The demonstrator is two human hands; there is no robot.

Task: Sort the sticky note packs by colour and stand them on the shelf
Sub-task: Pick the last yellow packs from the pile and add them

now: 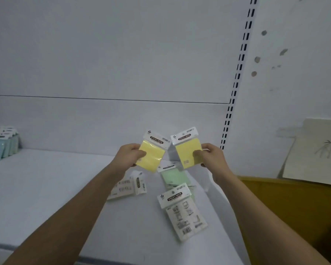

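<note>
My left hand [129, 154] holds one yellow sticky note pack [154, 153] above the white shelf [36, 184], tilted to the right. My right hand [211, 155] holds a second yellow pack [186, 148], tilted to the left, beside the first. Below them on the shelf lies a green pack [175, 176], with a face-down pack [183, 213] showing its printed back nearer to me. Two more packs [128, 186] lie face down to the left of those. A row of blue packs [2, 143] stands at the far left against the back panel.
A slotted shelf upright [235, 87] runs up the white back panel on the right. A yellow-brown surface [287, 211] sits past the shelf's right end, with a pale sheet of card [317, 155] leaning behind it.
</note>
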